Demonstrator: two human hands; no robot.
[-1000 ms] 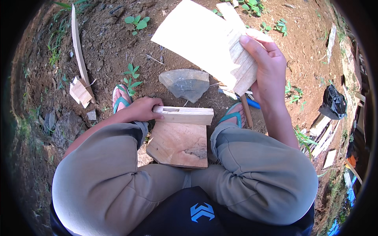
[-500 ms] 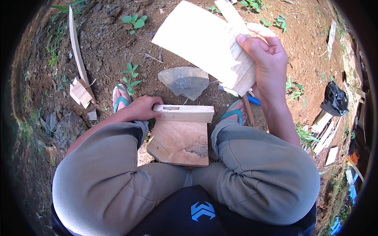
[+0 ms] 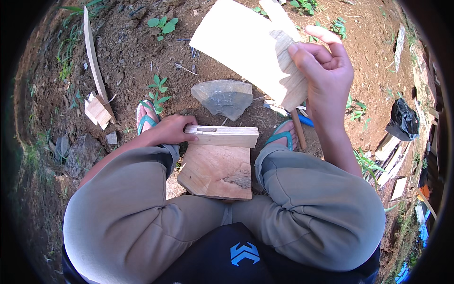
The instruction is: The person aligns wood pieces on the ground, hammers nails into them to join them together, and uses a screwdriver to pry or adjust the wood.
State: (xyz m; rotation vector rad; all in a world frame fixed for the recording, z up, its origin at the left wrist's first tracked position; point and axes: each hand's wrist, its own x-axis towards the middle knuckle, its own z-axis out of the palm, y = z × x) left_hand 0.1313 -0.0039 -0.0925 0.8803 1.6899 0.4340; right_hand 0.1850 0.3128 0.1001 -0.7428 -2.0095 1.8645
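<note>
In my right hand [image 3: 326,64] I hold a thin, flat wooden board [image 3: 246,45] by its right end, thumb on top. Sunlight bleaches most of its face, and shadow falls on the end near my fingers. My left hand [image 3: 176,130] grips the left end of a squared wooden block [image 3: 227,137] with a narrow slot cut in its upper side. That block lies across the far edge of a wider wooden slab [image 3: 217,170] between my knees. Beyond the block sits a grey stone [image 3: 223,97]. A wooden handle [image 3: 298,130] leans by my right foot.
Offcuts [image 3: 98,112] and a long wood strip [image 3: 93,54] lie at the left. On the right are a black plastic bag [image 3: 403,119] and a pile of wood pieces [image 3: 392,156]. Small green plants [image 3: 163,26] grow from the brown soil. A rock [image 3: 82,154] is beside my left knee.
My right hand and the thin board have shifted slightly to the right. My left hand stays on the slotted block.
</note>
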